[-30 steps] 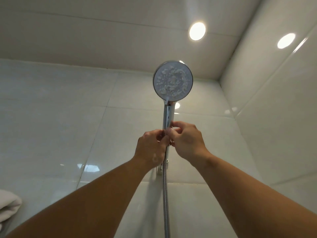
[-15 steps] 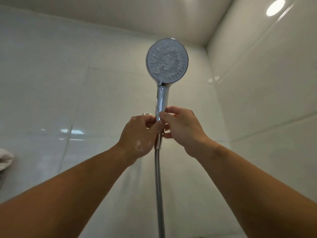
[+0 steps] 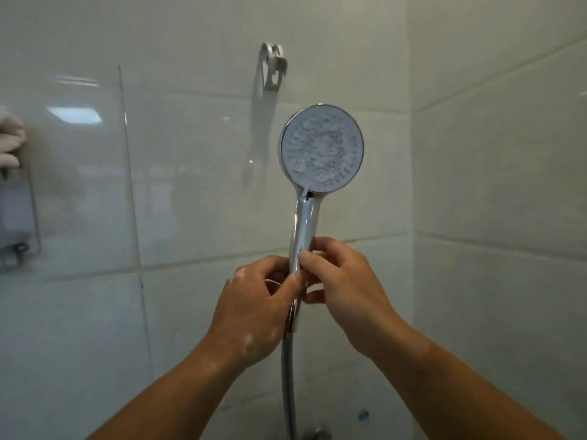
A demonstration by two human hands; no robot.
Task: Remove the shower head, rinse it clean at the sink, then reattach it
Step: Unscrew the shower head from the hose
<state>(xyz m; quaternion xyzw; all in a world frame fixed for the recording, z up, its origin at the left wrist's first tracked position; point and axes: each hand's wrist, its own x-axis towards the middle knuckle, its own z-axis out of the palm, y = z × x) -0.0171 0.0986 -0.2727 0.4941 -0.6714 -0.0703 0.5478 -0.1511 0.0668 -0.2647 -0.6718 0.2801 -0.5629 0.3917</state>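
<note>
Head view: your left hand (image 3: 254,309) and right hand (image 3: 343,287) both pinch the upright shower head (image 3: 322,150) by its handle, below and apart from the wall bracket (image 3: 273,65).

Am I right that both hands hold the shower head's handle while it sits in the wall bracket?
Not quite: the left hand and right hand do hold the shower head by its handle, but the head view shows it out of the wall bracket, which is empty.
</note>
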